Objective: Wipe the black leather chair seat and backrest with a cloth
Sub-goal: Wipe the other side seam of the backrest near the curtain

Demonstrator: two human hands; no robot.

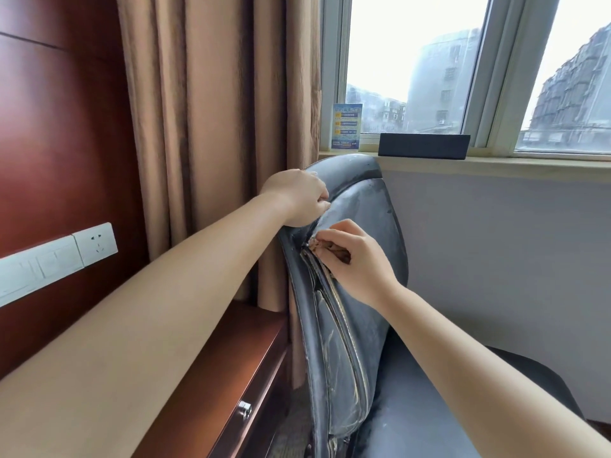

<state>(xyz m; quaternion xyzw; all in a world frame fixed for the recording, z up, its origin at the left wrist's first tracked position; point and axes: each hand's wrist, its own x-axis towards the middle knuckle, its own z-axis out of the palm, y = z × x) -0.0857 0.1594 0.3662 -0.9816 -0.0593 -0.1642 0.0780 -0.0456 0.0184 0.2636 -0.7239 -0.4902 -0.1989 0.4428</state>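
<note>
Where the tan curtain (211,127) hangs between a red-brown wood wall with 1 white socket panel (56,259) and a window (463,67) facing grey buildings, the black leather chair (360,246) stands beside a wooden desk (251,365), under a sill holding a blue card (346,126) and a dark box (424,145). Its worn backrest runs upright, front turned right toward the seat (429,408). The left hand (299,196) is closed on the backrest's upper edge; the right hand (355,256) pinches a small brownish cloth (334,250) against the side seam.
</note>
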